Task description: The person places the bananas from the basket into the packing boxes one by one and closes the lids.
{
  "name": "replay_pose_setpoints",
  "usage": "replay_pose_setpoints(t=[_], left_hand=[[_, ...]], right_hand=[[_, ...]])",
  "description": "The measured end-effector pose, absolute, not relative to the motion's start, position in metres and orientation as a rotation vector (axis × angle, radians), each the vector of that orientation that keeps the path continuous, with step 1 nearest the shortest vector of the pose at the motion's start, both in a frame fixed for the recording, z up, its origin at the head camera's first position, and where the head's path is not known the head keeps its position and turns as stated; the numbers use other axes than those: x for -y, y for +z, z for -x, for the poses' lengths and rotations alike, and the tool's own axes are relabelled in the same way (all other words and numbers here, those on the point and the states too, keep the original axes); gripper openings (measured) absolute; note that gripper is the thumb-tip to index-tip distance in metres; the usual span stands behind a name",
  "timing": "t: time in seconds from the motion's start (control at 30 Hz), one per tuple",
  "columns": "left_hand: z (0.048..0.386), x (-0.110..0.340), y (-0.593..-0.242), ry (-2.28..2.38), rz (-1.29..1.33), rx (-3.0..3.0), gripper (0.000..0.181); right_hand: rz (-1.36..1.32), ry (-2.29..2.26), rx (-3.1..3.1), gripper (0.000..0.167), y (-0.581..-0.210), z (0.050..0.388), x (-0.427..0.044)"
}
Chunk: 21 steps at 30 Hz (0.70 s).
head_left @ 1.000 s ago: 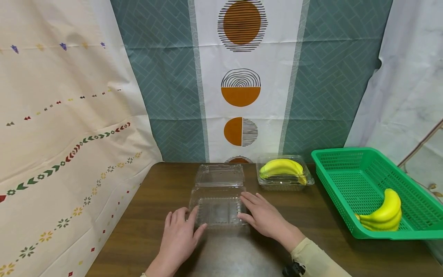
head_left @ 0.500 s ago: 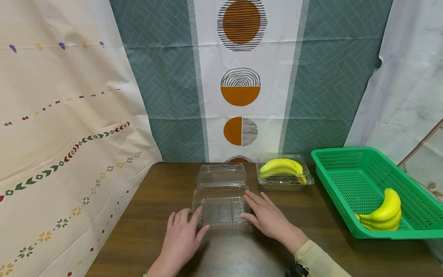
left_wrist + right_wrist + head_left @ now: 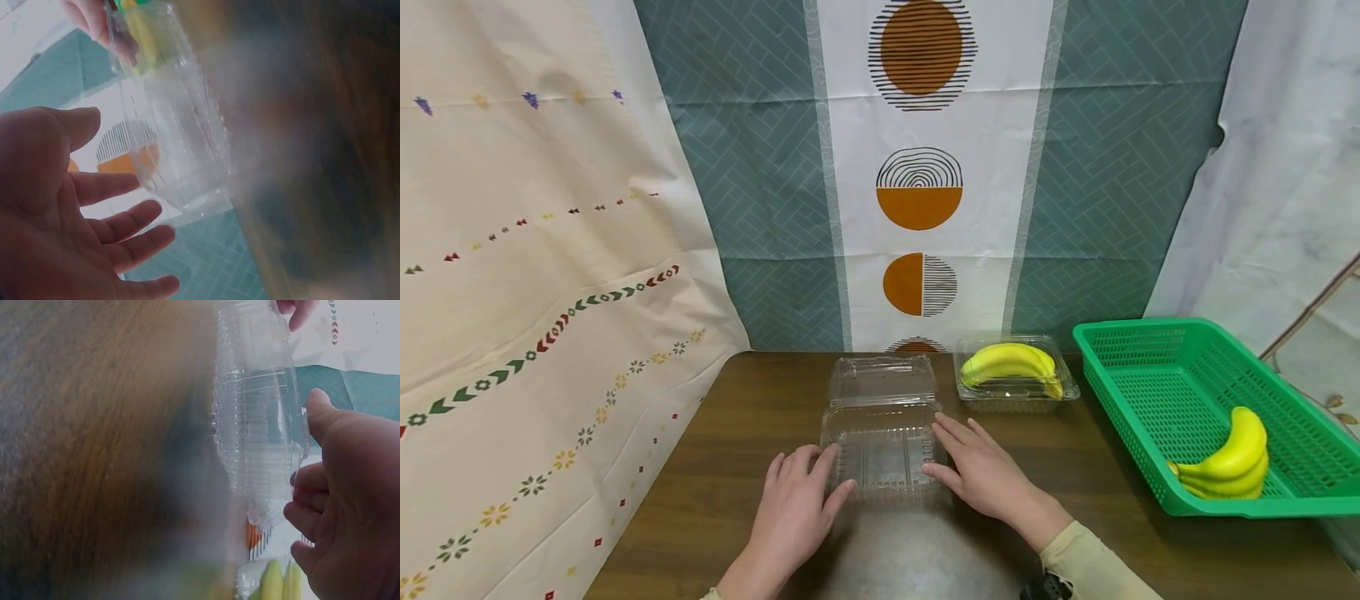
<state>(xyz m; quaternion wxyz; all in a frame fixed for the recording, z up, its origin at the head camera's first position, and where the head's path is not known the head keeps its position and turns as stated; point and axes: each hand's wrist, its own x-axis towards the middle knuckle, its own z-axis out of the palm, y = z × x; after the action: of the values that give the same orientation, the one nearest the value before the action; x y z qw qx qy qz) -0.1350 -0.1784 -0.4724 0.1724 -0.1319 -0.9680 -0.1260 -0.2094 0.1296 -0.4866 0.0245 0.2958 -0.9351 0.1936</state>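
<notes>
A clear plastic clamshell container (image 3: 884, 457) lies on the table with its lid (image 3: 883, 380) folded back toward the wall. My left hand (image 3: 793, 504) is at its left side, fingers spread and extended, fingertips at the rim. On the opposite side, my right hand (image 3: 981, 471) rests its extended fingers against the right rim. Both thumbs stay apart from the fingers. In the left wrist view the left hand (image 3: 81, 212) shows its palm with nothing held. From the right wrist view, the fingers of the right hand (image 3: 350, 494) are along the container's edge (image 3: 256, 425).
Behind and to the right stands a closed clear container (image 3: 1018, 403) with bananas (image 3: 1009, 364) inside. A green basket (image 3: 1120, 433) at the right holds another bunch of bananas (image 3: 1228, 467). Patterned cloth (image 3: 775, 208) hangs along the back of the wooden table (image 3: 760, 392).
Both hands and the container between them have shifted slightly to the right, mostly in the first half second. The bananas and the basket stay where they were.
</notes>
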Motion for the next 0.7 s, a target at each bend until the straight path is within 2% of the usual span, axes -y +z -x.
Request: replay_pose_setpoints(t=[0.4,0.7], left_hand=[[0.160,0.185,-0.478,-0.414,0.306,2.847,0.071],[0.167,0.182,-0.478,-0.479,0.274,2.959,0.072]], right_hand=[[-0.879,0.639,2.933,0.077,-0.482,0.208,-0.135],[-0.868,0.656,2.914,0.077,-0.481,0.206,-0.140]])
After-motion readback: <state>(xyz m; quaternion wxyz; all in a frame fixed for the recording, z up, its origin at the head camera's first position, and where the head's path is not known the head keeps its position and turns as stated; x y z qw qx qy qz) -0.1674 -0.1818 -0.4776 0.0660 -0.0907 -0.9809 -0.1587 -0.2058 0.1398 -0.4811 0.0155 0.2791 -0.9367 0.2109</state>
